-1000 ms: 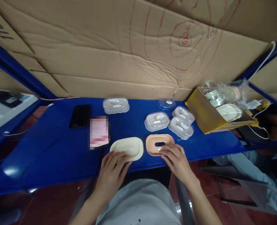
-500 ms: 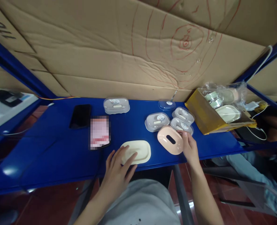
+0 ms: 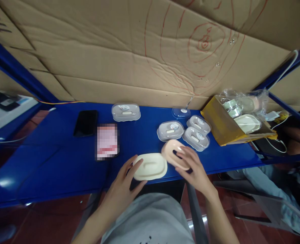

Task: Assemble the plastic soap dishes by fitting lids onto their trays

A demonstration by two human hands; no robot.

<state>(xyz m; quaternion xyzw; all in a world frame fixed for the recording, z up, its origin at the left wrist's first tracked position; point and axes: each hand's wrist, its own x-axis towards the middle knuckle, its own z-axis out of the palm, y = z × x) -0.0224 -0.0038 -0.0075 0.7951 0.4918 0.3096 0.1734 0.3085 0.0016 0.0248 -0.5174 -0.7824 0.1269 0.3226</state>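
Observation:
My left hand (image 3: pixel 126 179) grips the left end of a shallow cream oval dish (image 3: pixel 151 166), with fingers and thumb around its rim. A raised bar runs along the middle of this dish, which is at the table's front edge. Just right of it, my right hand (image 3: pixel 194 169) holds a glossy pink oval lid (image 3: pixel 170 150) with a dark slot in its middle. The lid is tilted, its left end close to the dish's right end; I cannot tell whether they touch. My right fingers hide part of the slot.
Behind my right hand lie clear oval covers (image 3: pixel 170 131) with stickers. Another clear cover (image 3: pixel 126 112) is at the back, near a black phone (image 3: pixel 85 123) and a blurred pink item (image 3: pixel 107 142). A yellow-edged box (image 3: pixel 217 125) with bagged parts stands right. A person's leg (image 3: pixel 261 193) shows beyond.
My right hand has brought the pink lid left, toward the cream dish, and turned it. My left fingers have shifted from the dish's top to its left rim, and the dish has moved slightly right.

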